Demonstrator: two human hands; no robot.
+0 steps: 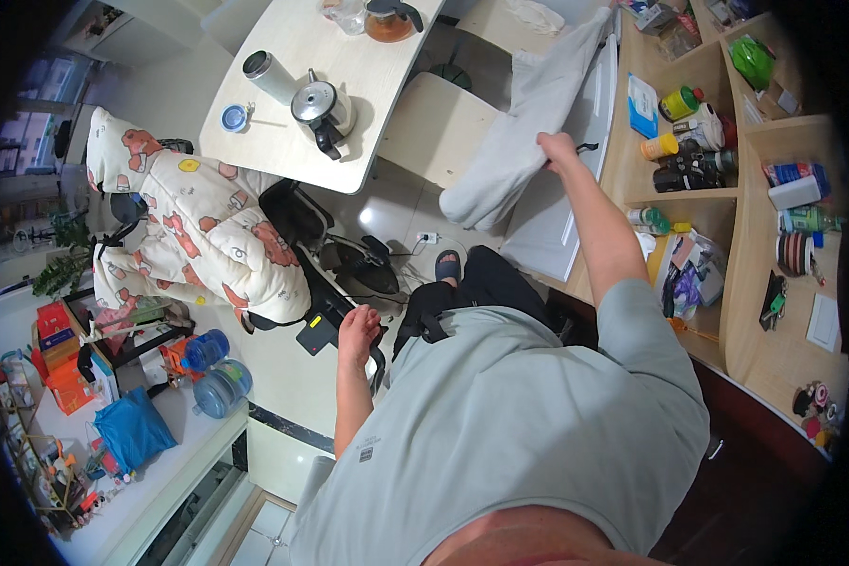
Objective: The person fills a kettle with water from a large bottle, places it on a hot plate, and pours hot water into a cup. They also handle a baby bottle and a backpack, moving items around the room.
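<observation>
My right hand (560,151) reaches out with the arm stretched, its fingers closed on the edge of a light grey piece of soft cloth (499,159), perhaps a garment. The cloth hangs in a long strip beside a wooden chair (439,127) and in front of a white cabinet door (548,223). A small black handle (588,147) juts out just past that hand. Lower and to the left, my left hand (359,332) is held with curled fingers near the black frame of a wheeled vehicle (325,311). I cannot tell whether anything is inside those fingers.
A padded cover (198,233) with a bear print drapes over the vehicle. The pale table (276,28) bears a kettle (323,113), a tumbler (269,76) and a glass teapot (389,21). Wooden shelves (732,106) stand at right. A socket strip (426,238) and cables lie on the floor.
</observation>
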